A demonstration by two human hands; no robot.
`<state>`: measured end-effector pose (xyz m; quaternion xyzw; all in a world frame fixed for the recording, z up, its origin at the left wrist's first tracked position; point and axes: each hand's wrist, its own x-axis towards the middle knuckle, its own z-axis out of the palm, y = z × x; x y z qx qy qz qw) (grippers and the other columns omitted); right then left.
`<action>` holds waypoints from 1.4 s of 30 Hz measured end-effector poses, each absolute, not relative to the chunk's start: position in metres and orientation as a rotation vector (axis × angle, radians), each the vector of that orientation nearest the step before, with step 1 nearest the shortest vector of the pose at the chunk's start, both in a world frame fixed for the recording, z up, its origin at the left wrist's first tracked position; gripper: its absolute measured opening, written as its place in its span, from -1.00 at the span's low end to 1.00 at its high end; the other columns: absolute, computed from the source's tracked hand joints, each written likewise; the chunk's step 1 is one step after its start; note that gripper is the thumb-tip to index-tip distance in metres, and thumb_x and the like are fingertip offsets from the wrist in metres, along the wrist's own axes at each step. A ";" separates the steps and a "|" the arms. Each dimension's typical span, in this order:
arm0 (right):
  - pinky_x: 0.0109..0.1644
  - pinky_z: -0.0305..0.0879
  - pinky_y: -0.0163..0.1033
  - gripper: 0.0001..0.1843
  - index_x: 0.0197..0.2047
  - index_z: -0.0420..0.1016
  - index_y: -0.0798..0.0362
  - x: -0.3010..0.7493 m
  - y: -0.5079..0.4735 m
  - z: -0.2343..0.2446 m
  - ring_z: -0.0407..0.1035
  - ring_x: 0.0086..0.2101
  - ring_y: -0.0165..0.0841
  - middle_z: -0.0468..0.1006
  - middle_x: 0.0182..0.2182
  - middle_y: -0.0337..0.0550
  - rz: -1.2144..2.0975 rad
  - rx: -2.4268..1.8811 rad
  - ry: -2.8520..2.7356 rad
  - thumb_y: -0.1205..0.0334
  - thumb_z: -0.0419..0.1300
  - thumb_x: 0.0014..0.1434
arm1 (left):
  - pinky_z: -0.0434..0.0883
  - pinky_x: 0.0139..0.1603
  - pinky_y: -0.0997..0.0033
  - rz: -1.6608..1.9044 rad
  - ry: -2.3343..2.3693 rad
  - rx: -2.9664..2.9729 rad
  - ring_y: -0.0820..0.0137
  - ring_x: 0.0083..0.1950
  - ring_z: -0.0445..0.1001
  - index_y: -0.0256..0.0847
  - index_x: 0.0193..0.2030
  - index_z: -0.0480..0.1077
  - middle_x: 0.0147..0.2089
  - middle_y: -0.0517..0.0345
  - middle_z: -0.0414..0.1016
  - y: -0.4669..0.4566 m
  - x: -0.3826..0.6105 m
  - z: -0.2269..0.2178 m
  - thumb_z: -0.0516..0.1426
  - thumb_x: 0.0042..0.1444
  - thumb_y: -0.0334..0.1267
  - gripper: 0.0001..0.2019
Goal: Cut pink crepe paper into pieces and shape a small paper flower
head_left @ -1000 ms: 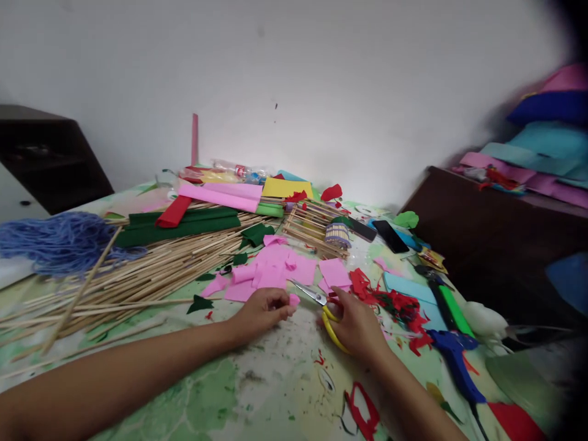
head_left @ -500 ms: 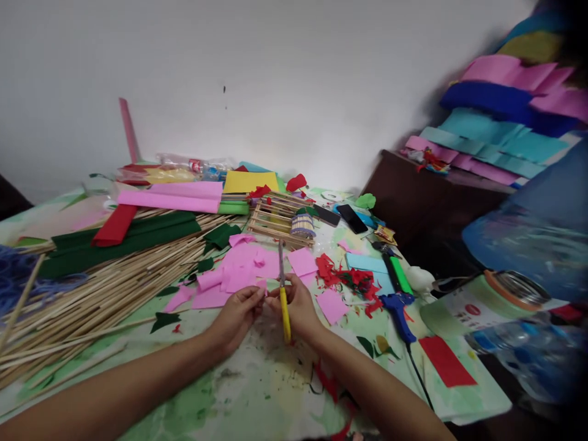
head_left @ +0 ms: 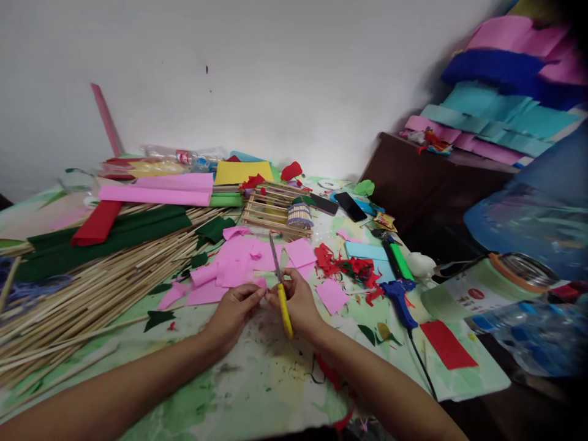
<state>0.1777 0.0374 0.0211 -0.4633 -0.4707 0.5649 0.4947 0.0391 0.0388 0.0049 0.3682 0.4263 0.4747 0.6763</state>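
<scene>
My left hand point(head_left: 233, 313) is closed in a pinch on a small piece of pink crepe paper point(head_left: 261, 283), which mostly hides behind the fingers. Tucked in my right hand point(head_left: 301, 309) is a pair of scissors point(head_left: 283, 306) with yellow handles, blades pointing away from me. The fingertips of both hands come close together at the paper. Just beyond them lie crumpled and cut pink crepe paper sheets point(head_left: 234, 263). A square pink piece point(head_left: 332, 296) rests right of my right hand.
Long thin bamboo sticks point(head_left: 114, 278) cover the left side under a dark green roll point(head_left: 114, 236). A stick frame point(head_left: 271, 211) stands at the back. Red scraps point(head_left: 327, 260), a blue glue gun point(head_left: 400, 300) with its cord, phones point(head_left: 350, 207) and a tumbler point(head_left: 473, 294) are on the right.
The camera view has shifted slightly. The scissors now lean more to the left at the blade end. Both hands stay together, still holding the paper and scissors.
</scene>
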 end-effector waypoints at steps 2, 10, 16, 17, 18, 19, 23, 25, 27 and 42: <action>-0.51 0.10 -0.42 -0.49 -0.18 0.21 0.02 0.178 0.037 0.023 0.21 -0.59 -0.52 0.32 -0.59 -0.45 1.360 -1.151 -1.149 0.29 0.34 -0.21 | 0.15 -0.52 0.56 1.063 0.978 0.871 0.56 -0.53 0.14 -0.27 -0.52 0.47 -0.56 0.27 0.27 0.039 0.038 0.006 0.30 -0.14 -0.17 -0.80; -0.52 0.16 -0.41 -0.50 -0.19 0.20 0.01 0.178 0.033 0.028 0.26 -0.58 -0.50 0.42 -0.55 -0.39 1.398 -1.191 -1.138 0.19 0.33 -0.19 | 0.17 -0.47 0.52 1.065 1.103 1.326 0.47 -0.44 0.23 -0.22 -0.52 0.49 -0.49 0.23 0.27 0.042 0.029 0.012 0.22 -0.03 -0.13 -0.80; -0.51 0.18 -0.40 -0.50 -0.20 0.22 0.01 0.177 0.032 0.025 0.29 -0.56 -0.48 0.44 -0.54 -0.36 1.366 -1.191 -1.146 0.18 0.33 -0.20 | 0.17 -0.49 0.53 1.076 1.108 1.309 0.47 -0.45 0.22 -0.21 -0.54 0.47 -0.50 0.24 0.26 0.042 0.028 0.006 0.22 -0.03 -0.14 -0.80; -0.50 0.18 -0.40 -0.50 -0.19 0.22 0.01 0.176 0.032 0.024 0.30 -0.56 -0.48 0.44 -0.54 -0.36 1.371 -1.184 -1.135 0.19 0.33 -0.21 | 0.17 -0.48 0.53 1.087 1.100 1.300 0.48 -0.45 0.22 -0.22 -0.54 0.47 -0.50 0.25 0.25 0.042 0.027 0.005 0.23 -0.04 -0.15 -0.80; -0.50 0.18 -0.40 -0.49 -0.19 0.23 0.02 0.176 0.032 0.023 0.30 -0.56 -0.48 0.44 -0.54 -0.35 1.380 -1.174 -1.123 0.20 0.34 -0.21 | 0.17 -0.48 0.53 1.096 1.092 1.290 0.48 -0.44 0.22 -0.22 -0.54 0.46 -0.50 0.26 0.24 0.042 0.027 0.003 0.24 -0.05 -0.16 -0.81; -0.49 0.18 -0.41 -0.49 -0.19 0.23 0.02 0.176 0.032 0.023 0.30 -0.56 -0.48 0.44 -0.54 -0.35 1.392 -1.161 -1.112 0.22 0.34 -0.22 | 0.18 -0.47 0.53 1.103 1.086 1.280 0.49 -0.44 0.22 -0.21 -0.53 0.47 -0.49 0.26 0.23 0.042 0.026 0.002 0.24 -0.06 -0.16 -0.82; -0.47 0.19 -0.40 -0.48 -0.20 0.22 0.01 0.175 0.031 0.021 0.28 -0.57 -0.49 0.41 -0.57 -0.40 1.427 -1.141 -1.101 0.24 0.36 -0.24 | 0.21 -0.43 0.51 1.096 1.074 1.259 0.46 -0.41 0.26 -0.20 -0.48 0.51 -0.45 0.23 0.29 0.041 0.024 0.000 0.26 -0.09 -0.15 -0.84; -0.46 0.20 -0.39 -0.47 -0.20 0.21 0.00 0.175 0.030 0.021 0.29 -0.57 -0.48 0.40 -0.58 -0.42 1.423 -1.147 -1.104 0.23 0.36 -0.25 | 0.22 -0.42 0.49 1.088 1.086 1.266 0.44 -0.41 0.27 -0.20 -0.48 0.52 -0.45 0.22 0.31 0.041 0.023 0.001 0.26 -0.10 -0.14 -0.83; -0.46 0.20 -0.38 -0.46 -0.20 0.21 0.00 0.176 0.030 0.021 0.28 -0.57 -0.48 0.38 -0.58 -0.43 1.407 -1.157 -1.106 0.24 0.36 -0.26 | 0.22 -0.42 0.48 1.079 1.093 1.304 0.44 -0.41 0.27 -0.20 -0.48 0.52 -0.45 0.21 0.31 0.040 0.023 0.002 0.25 -0.09 -0.13 -0.83; -0.55 0.05 -0.43 -0.60 -0.25 0.26 0.03 0.185 0.031 0.026 0.14 -0.64 -0.53 0.31 -0.65 -0.44 1.471 -1.175 -1.264 0.33 0.21 -0.25 | 0.35 -0.13 0.36 1.016 0.975 1.258 0.30 -0.14 0.43 -0.18 -0.15 0.41 -0.18 0.07 0.49 0.041 0.025 0.003 0.25 -0.06 -0.19 -0.70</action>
